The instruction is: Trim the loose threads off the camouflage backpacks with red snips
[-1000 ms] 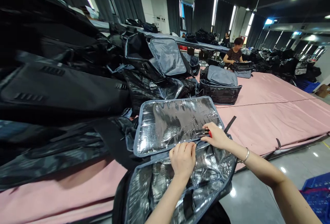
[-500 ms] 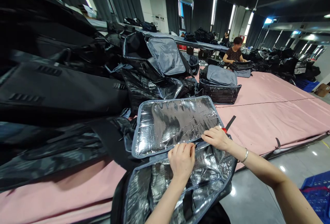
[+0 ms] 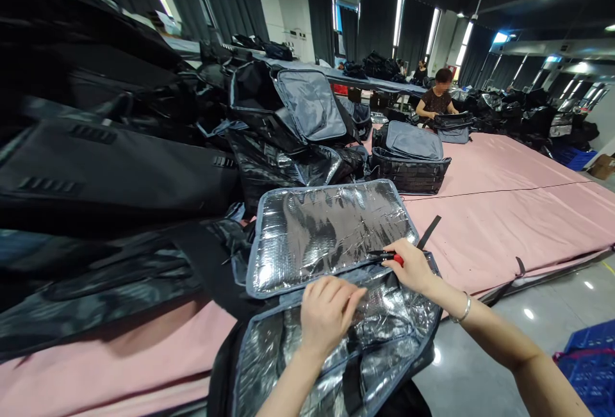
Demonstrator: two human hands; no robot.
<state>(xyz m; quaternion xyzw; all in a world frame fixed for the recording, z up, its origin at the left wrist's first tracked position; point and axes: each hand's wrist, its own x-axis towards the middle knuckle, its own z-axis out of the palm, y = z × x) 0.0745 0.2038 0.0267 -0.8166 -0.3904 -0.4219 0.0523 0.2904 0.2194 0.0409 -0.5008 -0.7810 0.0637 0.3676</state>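
Note:
An insulated bag (image 3: pixel 384 321) lies in front of me, its silver foil lining showing and its foil-lined lid (image 3: pixel 331 231) folded back. My right hand (image 3: pixel 410 266) is closed around red-handled thread snips (image 3: pixel 398 258) over the right part of the lid hinge, their dark blades pointing left. At the middle of the hinge seam is my left hand (image 3: pixel 329 314), fingers bent and thumb drawn toward the index finger. What sits between those fingertips is hidden or too small to see. A black strap (image 3: pixel 429 232) sticks up beyond my right hand.
Dark bags (image 3: pixel 120 167) pile high on the left. Another open bag (image 3: pixel 410 161) stands farther along the pink-covered table (image 3: pixel 504 212). At the table's far end a person (image 3: pixel 438 100) handles a bag. A blue crate (image 3: pixel 586 366) is at lower right.
The snips have swung into view in my right hand, blades now over the lid edge. My left hand has shifted slightly left and down, away from the right hand.

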